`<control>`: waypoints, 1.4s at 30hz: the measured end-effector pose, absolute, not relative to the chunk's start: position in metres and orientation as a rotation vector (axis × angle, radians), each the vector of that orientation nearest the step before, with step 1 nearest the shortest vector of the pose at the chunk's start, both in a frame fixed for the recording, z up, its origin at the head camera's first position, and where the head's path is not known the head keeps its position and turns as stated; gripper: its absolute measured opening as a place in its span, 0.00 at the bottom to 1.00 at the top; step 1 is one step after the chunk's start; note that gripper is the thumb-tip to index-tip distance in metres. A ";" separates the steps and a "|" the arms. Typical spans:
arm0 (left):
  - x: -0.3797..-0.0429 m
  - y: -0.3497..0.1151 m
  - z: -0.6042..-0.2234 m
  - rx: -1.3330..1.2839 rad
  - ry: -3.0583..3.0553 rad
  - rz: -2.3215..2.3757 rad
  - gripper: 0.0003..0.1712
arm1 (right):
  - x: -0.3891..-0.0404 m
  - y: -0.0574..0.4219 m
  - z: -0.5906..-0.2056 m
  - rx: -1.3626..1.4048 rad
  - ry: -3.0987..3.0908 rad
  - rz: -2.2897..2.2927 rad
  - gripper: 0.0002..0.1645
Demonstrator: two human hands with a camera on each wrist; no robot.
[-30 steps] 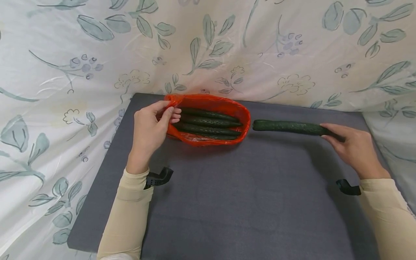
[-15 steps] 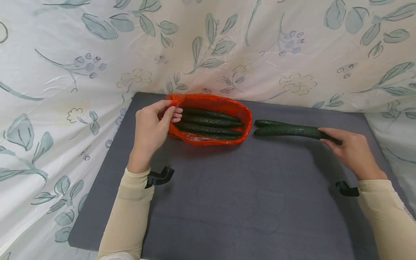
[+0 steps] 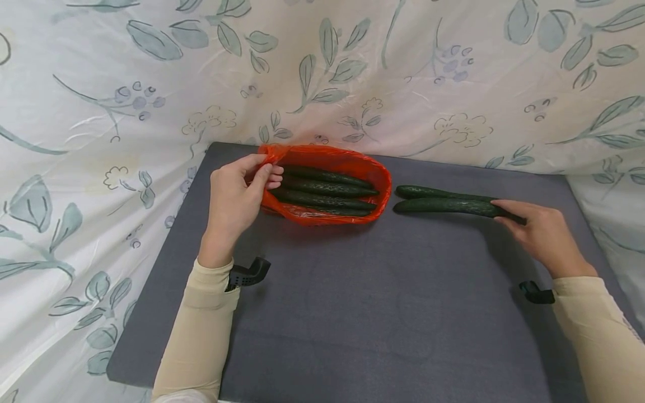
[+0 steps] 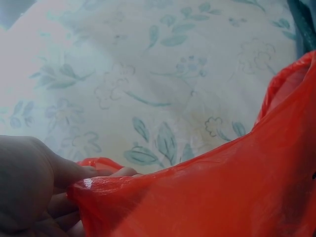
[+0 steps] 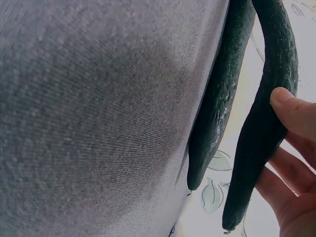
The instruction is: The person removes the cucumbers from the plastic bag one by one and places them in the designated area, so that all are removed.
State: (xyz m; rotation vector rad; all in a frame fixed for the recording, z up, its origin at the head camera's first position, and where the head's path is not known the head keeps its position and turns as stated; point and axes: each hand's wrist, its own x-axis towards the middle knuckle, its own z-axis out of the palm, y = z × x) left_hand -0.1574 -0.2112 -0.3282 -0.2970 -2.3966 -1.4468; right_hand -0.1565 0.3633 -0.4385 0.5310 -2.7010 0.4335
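My left hand (image 3: 234, 193) pinches the left end of a red plastic bag's rim (image 3: 342, 221), holding its mouth wide. Several dark green cucumbers (image 3: 327, 188) lie side by side inside the bag. To the right of the bag, my right hand (image 3: 544, 232) grips one cucumber (image 3: 448, 206) near its right end, thumb on one side and fingers on the other. Just behind it a second cucumber (image 3: 420, 191) lies on the table, its right end hidden by the hand in the head view. The right wrist view shows a gap between the held cucumber (image 5: 264, 118) and the lying cucumber (image 5: 217, 108).
A dark grey table (image 3: 363, 313) carries everything. Floral-patterned cloth (image 3: 166, 84) hangs right behind the table's back edge and continues along both sides. Black wrist mounts (image 3: 248, 274) sit on both forearms.
The right hand has brought its cucumber slightly nearer the front of the table, so the second cucumber behind it has come into view. The left hand keeps its hold on the bag's rim.
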 end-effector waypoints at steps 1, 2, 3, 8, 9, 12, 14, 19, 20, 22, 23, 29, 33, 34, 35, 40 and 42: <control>-0.158 -0.211 -0.329 -0.298 -2.393 -1.450 0.12 | -0.157 0.364 -0.439 0.534 -2.699 0.435 0.29; -0.158 -0.211 -0.329 -0.300 -2.390 -1.452 0.12 | -0.157 0.364 -0.439 0.537 -2.700 0.428 0.29; -0.158 -0.211 -0.329 -0.303 -2.385 -1.455 0.12 | -0.157 0.365 -0.440 0.538 -2.703 0.429 0.29; -0.159 -0.211 -0.330 -0.305 -2.390 -1.448 0.12 | -0.159 0.368 -0.442 0.544 -2.730 0.415 0.29; -0.159 -0.211 -0.330 -0.303 -2.392 -1.448 0.12 | -0.160 0.368 -0.443 0.550 -2.733 0.413 0.29; -0.158 -0.210 -0.329 -0.300 -2.396 -1.443 0.12 | -0.162 0.370 -0.446 0.569 -2.743 0.387 0.29; -0.158 -0.210 -0.329 -0.298 -2.398 -1.443 0.13 | -0.163 0.371 -0.448 0.573 -2.751 0.377 0.29; -0.157 -0.210 -0.329 -0.298 -2.405 -1.437 0.13 | -0.165 0.374 -0.452 0.583 -2.768 0.368 0.30; -0.157 -0.210 -0.329 -0.298 -2.405 -1.437 0.13 | -0.166 0.374 -0.452 0.587 -2.769 0.360 0.30; -0.157 -0.210 -0.330 -0.296 -2.408 -1.434 0.13 | -0.167 0.375 -0.453 0.598 -2.776 0.353 0.30; -0.157 -0.210 -0.329 -0.297 -2.408 -1.435 0.13 | -0.167 0.375 -0.453 0.603 -2.780 0.350 0.30; -0.157 -0.210 -0.330 -0.292 -2.405 -1.434 0.13 | -0.170 0.375 -0.455 0.610 -2.828 0.318 0.30; -0.157 -0.210 -0.330 -0.294 -2.403 -1.436 0.13 | -0.170 0.375 -0.455 0.619 -2.833 0.299 0.30; -0.157 -0.210 -0.330 -0.297 -2.403 -1.436 0.13 | -0.170 0.374 -0.455 0.617 -2.835 0.294 0.30; -0.157 -0.210 -0.330 -0.298 -2.401 -1.439 0.13 | -0.170 0.374 -0.455 0.618 -2.836 0.296 0.30; -0.158 -0.211 -0.331 -0.299 -2.385 -1.453 0.13 | -0.170 0.373 -0.457 0.614 -2.848 0.293 0.30; -0.159 -0.211 -0.331 -0.300 -2.383 -1.454 0.13 | -0.170 0.373 -0.457 0.607 -2.859 0.295 0.30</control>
